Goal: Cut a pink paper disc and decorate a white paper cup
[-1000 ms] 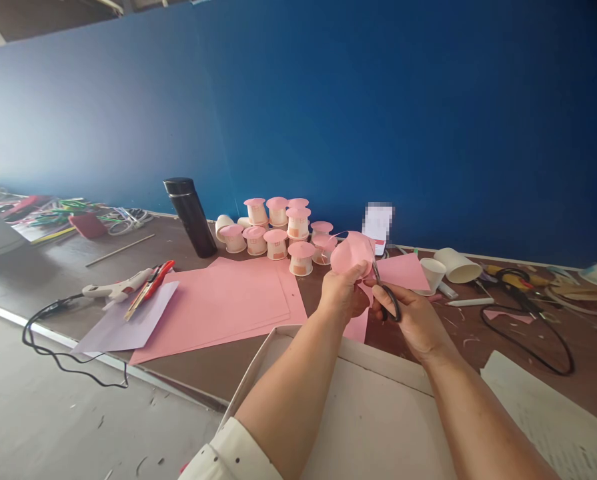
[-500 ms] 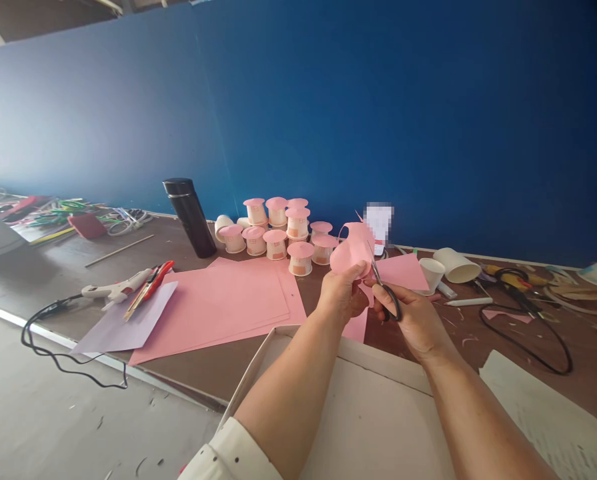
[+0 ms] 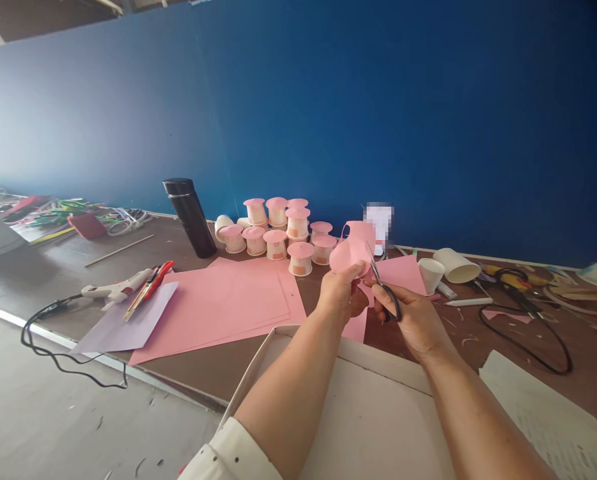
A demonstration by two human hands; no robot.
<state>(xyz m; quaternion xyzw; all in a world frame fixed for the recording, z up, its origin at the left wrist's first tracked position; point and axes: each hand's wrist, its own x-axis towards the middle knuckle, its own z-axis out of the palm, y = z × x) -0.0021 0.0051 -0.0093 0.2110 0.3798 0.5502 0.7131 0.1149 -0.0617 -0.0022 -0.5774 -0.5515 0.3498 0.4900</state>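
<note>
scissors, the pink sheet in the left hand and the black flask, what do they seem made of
Scissors: grey blades, likely metal; smooth black handles, probably plastic.
Pink sheet in the left hand: matte paper or thin card, judging by its bend and narrow curled strip.
Black flask: smooth satin finish, perhaps coated metal given the silvery band near the top, though plastic is possible.

No wording can be read on the counter [image 3: 193, 377]: rows of faint print on a pale sheet [image 3: 538, 407] at lower right are too blurred to make out, and pixel blocks mask a phone [image 3: 378, 225] near the blue wall [image 3: 328, 100], its display illegible.
</note>
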